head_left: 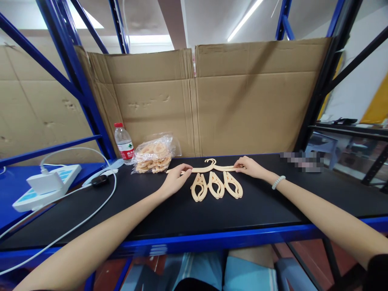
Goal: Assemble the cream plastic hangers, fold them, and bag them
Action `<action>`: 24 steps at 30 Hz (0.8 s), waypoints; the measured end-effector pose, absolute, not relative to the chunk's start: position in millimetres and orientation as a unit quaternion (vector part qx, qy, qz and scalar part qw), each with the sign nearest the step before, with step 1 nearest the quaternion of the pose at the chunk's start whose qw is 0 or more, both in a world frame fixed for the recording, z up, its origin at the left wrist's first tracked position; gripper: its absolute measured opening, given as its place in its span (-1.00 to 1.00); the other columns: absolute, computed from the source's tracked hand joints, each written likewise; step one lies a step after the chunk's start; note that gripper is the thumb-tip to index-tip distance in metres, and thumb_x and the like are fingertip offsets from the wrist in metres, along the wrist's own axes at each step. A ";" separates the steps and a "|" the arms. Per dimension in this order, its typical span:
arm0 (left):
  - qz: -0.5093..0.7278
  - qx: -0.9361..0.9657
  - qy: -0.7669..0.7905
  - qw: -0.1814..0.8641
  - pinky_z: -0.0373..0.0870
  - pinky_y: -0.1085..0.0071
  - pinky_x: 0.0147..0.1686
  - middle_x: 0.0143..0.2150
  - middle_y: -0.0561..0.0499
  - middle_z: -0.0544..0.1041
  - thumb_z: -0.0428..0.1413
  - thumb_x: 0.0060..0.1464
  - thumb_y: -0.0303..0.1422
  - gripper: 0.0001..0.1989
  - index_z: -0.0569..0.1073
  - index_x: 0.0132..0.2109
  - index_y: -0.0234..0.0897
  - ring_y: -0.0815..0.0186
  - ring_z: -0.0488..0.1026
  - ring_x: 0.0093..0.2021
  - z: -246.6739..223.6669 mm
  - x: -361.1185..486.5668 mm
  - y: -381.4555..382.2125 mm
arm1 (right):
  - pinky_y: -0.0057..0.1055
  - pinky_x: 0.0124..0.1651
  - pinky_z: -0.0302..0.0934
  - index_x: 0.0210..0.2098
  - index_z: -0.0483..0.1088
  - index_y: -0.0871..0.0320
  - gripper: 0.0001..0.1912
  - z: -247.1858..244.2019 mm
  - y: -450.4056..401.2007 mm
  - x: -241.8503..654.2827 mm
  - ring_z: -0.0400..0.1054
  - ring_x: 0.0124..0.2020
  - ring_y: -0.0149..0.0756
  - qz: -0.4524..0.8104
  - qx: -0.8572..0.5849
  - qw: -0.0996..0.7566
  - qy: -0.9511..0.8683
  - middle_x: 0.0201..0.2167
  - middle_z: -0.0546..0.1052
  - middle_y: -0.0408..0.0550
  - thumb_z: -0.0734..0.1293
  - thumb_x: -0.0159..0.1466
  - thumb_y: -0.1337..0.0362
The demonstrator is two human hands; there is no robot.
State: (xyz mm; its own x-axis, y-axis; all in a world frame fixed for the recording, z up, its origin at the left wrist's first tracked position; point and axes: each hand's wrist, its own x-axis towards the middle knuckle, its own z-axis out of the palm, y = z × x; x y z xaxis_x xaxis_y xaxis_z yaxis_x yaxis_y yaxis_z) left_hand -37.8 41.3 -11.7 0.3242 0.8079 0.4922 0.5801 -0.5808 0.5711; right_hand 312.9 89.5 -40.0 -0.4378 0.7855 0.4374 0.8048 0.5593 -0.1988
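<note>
1. Fingers of both hands, left hand [175,180] and right hand [249,166], pinch opposite ends of the hanger bar [212,167].
2. 3 clips [216,185] lie just below on the black shelf [273,202].
3. Looks like the laying-out step; attaching clips next needs steady alignment.

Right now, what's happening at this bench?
A person seated at a black shelf top has both hands on a beige plastic hanger lying flat: the left hand is on its left arm, the right hand on its right end. Three folded beige hanger pieces lie in a row just in front of it. To the left sit a clear bag of similar parts, a water bottle and a white power strip. Cardboard lines the back.
</note>
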 end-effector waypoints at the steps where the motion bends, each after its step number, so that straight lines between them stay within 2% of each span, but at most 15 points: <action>1: 0.392 0.793 0.440 0.153 0.35 0.28 -0.09 -0.18 -0.03 0.56 -0.04 0.13 -0.18 -0.70 0.48 -0.19 -0.25 0.19 0.48 -0.17 -11.8 -37.6 41.5 | -0.29 -0.19 0.22 -0.37 0.46 0.15 -0.93 -41.9 90.3 311.8 0.32 -0.27 -0.20 -0.021 -0.469 0.249 -0.847 -0.39 0.49 -0.03 0.33 0.17 0.30; 8: 0.457 0.736 0.455 0.206 0.35 0.30 -0.14 -0.27 -0.02 0.57 0.04 0.04 -0.18 -0.74 0.49 -0.25 -0.25 0.21 0.48 -0.22 -15.5 -40.6 49.7 | -0.30 -0.18 0.22 -0.41 0.40 0.14 -0.94 -38.3 89.3 309.4 0.34 -0.27 -0.22 -0.010 -0.463 0.305 -0.832 -0.37 0.48 -0.03 0.28 0.19 0.34; 12: 0.519 0.647 0.473 0.298 0.34 0.43 -0.40 -0.38 -0.02 0.56 0.09 -0.06 -0.24 -0.77 0.44 -0.28 -0.30 0.32 0.46 -0.42 -10.2 -42.5 50.8 | -0.32 -0.25 0.21 -0.42 0.37 0.14 -0.91 -28.0 88.2 316.2 0.37 -0.36 -0.24 -0.013 -0.451 0.356 -0.818 -0.42 0.51 -0.04 0.25 0.20 0.30; 17: 0.525 0.606 0.481 0.355 0.09 0.55 -0.67 -0.61 0.04 0.47 0.04 -0.08 -0.26 -0.80 0.38 -0.36 -0.32 0.42 0.34 -0.67 -1.0 -41.6 43.7 | -0.35 -0.33 0.21 -0.41 0.38 0.14 -0.85 -14.7 84.3 324.6 0.40 -0.41 -0.24 -0.022 -0.457 0.407 -0.791 -0.46 0.53 -0.05 0.24 0.20 0.22; 20: 0.526 0.613 0.470 0.355 0.06 0.56 -0.70 -0.66 0.05 0.45 0.03 -0.05 -0.23 -0.79 0.36 -0.43 -0.31 0.43 0.31 -0.72 3.3 -39.6 36.2 | -0.35 -0.34 0.21 -0.41 0.39 0.13 -0.83 -9.0 78.7 324.5 0.40 -0.42 -0.23 -0.045 -0.484 0.436 -0.757 -0.48 0.53 -0.05 0.23 0.20 0.20; 24: 0.541 0.646 0.434 0.319 0.16 0.56 -0.67 -0.68 0.08 0.42 0.05 0.01 -0.19 -0.74 0.35 -0.46 -0.31 0.42 0.37 -0.70 6.7 -34.6 24.9 | -0.35 -0.36 0.22 -0.43 0.40 0.12 -0.82 -8.0 72.6 320.6 0.39 -0.43 -0.21 -0.077 -0.511 0.487 -0.704 -0.51 0.51 -0.06 0.24 0.19 0.17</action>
State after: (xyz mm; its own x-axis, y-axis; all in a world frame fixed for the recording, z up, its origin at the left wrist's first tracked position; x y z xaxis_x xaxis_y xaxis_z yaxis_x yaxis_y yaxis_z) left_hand -34.6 24.9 6.7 0.0382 0.9057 0.4222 0.2163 -0.4200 0.8814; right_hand 320.6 72.6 -8.0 -0.0038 0.6454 0.7638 0.7949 0.4655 -0.3893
